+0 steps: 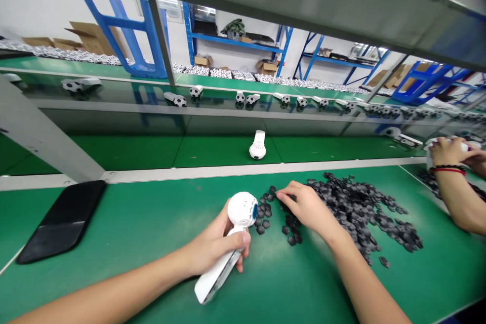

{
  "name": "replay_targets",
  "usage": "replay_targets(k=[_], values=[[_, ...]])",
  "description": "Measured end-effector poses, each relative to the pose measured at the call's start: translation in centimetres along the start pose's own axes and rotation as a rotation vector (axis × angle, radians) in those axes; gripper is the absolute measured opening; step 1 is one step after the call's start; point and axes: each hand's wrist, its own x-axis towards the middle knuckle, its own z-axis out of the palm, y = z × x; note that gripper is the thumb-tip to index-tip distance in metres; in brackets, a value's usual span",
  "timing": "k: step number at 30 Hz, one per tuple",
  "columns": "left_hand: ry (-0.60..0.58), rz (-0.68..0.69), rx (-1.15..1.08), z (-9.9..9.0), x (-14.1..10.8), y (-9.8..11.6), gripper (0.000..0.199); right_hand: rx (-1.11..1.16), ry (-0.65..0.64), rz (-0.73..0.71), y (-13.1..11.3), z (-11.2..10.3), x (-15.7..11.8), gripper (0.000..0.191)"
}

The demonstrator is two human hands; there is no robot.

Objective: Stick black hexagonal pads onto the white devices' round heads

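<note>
Head view: what's the layout?

A green workbench (pixel 114 223) is strewn with black hexagonal pieces (pixel 360 212), and a co-worker's hand (pixel 450 152) shows at the far right.

And the person's own hands?

The left hand (pixel 212 243) is clamped around the handle of a white round-headed device (pixel 243 210), held tilted just beside the pieces. The right hand (pixel 307 207) reaches over them, its fingers (pixel 283 192) touching the scatter. Whether they've pinched one, I can't tell.

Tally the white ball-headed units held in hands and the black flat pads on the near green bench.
White ball-headed units in hands: 2 (one in the left hand, one in a co-worker's hand)
Black flat pads: 1
Total: 3
</note>
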Motion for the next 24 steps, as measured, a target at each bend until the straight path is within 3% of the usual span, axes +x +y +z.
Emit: replay_targets(k=[5,14,20,24], values=[[0.043,0.109,0.004,-0.14,0.25,-0.3,0.048,0.029,0.111,0.056,-0.15,-0.4,-0.06,0.024],[0.007,0.057,0.013,0.14,0.27,0.43,0.046,-0.067,-0.069,-0.014,-0.47,-0.44,-0.81,0.014],[0.004,0.049,0.018,0.05,0.26,0.43,0.045,-0.03,-0.104,-0.056,-0.72,-0.56,-0.74,0.027],[0.001,0.054,0.019,0.07,0.29,0.46,0.044,-0.04,-0.073,-0.004,-0.5,-0.39,-0.57,0.021]])
